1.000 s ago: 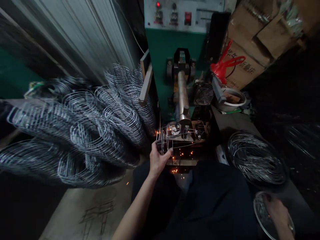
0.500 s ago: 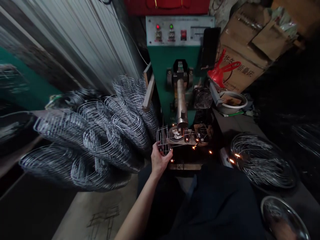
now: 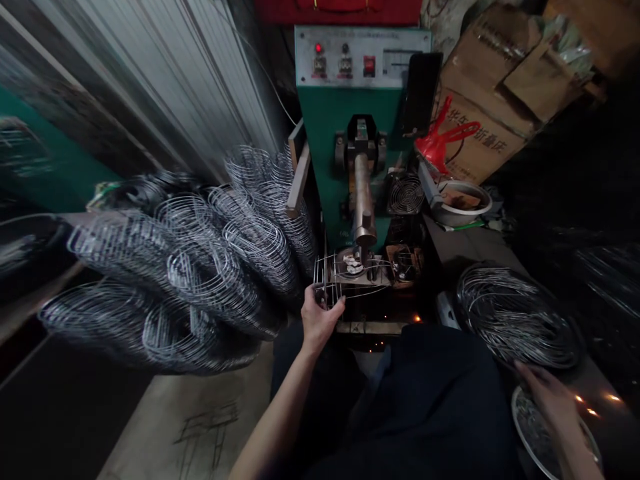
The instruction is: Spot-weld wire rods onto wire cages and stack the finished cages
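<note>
One wire frame (image 3: 334, 283) is sitting mid-scene by the machine arm (image 3: 364, 200), L hand (image 3: 320, 321) pinching its near left end. It's prob. being light, stiff, a bit bendy; that end's looking best to hold. R hand (image 3: 556, 403) is hanging over a near-right bowl (image 3: 518, 427) holding small bits (image 3: 533, 421); can't tell its grip. Far right, a pale bowl (image 3: 463, 217) is holding brown stuff (image 3: 461, 199).

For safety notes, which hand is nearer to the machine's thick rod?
Left. The left hand holds a wire frame in front and left of the rod; the right hand is farther away, to its right.
</note>
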`<state>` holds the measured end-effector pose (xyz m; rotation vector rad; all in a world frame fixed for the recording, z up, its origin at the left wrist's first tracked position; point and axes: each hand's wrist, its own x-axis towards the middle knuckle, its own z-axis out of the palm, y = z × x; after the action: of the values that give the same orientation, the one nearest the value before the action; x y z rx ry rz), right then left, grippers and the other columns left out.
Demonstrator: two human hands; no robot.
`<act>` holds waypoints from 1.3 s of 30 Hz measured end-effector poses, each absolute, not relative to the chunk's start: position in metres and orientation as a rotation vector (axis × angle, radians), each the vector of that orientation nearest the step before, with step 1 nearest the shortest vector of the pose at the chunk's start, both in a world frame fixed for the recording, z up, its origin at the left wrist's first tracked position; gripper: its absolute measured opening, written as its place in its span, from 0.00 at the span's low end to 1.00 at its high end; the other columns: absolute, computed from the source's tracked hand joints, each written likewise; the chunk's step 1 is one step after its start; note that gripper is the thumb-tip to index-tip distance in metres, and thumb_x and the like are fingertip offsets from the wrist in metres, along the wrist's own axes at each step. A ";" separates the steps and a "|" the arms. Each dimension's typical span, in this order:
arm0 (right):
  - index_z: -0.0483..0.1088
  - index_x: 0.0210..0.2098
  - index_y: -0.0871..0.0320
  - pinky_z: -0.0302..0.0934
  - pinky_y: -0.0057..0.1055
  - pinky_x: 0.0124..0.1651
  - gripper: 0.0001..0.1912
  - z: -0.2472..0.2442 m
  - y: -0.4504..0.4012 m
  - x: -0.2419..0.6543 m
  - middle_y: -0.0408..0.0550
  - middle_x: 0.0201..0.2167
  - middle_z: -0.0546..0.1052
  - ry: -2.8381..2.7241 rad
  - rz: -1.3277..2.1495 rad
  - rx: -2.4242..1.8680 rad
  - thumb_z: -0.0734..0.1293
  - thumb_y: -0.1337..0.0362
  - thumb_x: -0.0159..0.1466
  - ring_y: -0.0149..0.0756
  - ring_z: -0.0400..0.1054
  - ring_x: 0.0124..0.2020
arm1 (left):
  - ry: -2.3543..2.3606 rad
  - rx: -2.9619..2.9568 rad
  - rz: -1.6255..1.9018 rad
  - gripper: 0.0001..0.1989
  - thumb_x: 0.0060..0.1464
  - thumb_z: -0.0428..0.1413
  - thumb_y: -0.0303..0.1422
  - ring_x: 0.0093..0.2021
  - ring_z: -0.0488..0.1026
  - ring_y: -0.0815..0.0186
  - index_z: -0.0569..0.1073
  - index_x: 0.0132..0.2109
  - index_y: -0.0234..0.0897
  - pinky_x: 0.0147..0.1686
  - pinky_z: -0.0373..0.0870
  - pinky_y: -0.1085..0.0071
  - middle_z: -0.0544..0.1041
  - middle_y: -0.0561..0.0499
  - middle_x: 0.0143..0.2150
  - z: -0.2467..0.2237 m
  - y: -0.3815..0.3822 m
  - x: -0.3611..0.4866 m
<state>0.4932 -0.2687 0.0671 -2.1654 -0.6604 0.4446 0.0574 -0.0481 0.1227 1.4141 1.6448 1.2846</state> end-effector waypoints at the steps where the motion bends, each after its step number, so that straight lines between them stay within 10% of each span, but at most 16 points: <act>1: 0.78 0.31 0.53 0.65 0.36 0.20 0.22 0.079 -0.249 0.477 0.56 0.30 0.80 -0.697 0.557 -2.046 0.72 0.42 0.49 0.47 0.74 0.25 | 1.640 1.403 1.271 0.27 0.44 0.67 0.43 0.27 0.69 0.69 0.68 0.48 0.37 0.28 0.68 0.73 0.73 0.55 0.32 0.125 -0.053 0.057; 5: 0.75 0.53 0.56 0.71 0.33 0.30 0.23 0.124 -0.175 0.376 0.55 0.45 0.81 -1.290 0.901 -1.716 0.68 0.50 0.63 0.42 0.77 0.34 | 1.614 1.380 1.247 0.29 0.43 0.68 0.43 0.25 0.66 0.71 0.68 0.49 0.38 0.26 0.66 0.75 0.70 0.56 0.32 0.138 -0.080 0.055; 10: 0.73 0.56 0.54 0.68 0.35 0.57 0.19 0.133 -0.123 0.278 0.49 0.53 0.78 -1.982 0.461 -1.421 0.58 0.67 0.71 0.38 0.73 0.54 | 1.505 1.335 1.257 0.31 0.43 0.69 0.41 0.23 0.64 0.74 0.65 0.51 0.40 0.23 0.66 0.77 0.69 0.57 0.33 0.174 -0.114 0.050; 39: 0.70 0.57 0.53 0.69 0.29 0.49 0.28 0.137 -0.036 0.260 0.47 0.51 0.78 -2.281 -0.092 -1.385 0.60 0.80 0.62 0.37 0.74 0.49 | 1.368 1.361 1.460 0.30 0.41 0.71 0.39 0.25 0.67 0.73 0.68 0.50 0.39 0.22 0.68 0.78 0.71 0.53 0.38 0.249 -0.082 0.051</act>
<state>0.2596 -0.0360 0.1372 -1.3850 -2.2815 -0.0924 0.0509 -0.0816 0.2493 1.3605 1.3682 1.4599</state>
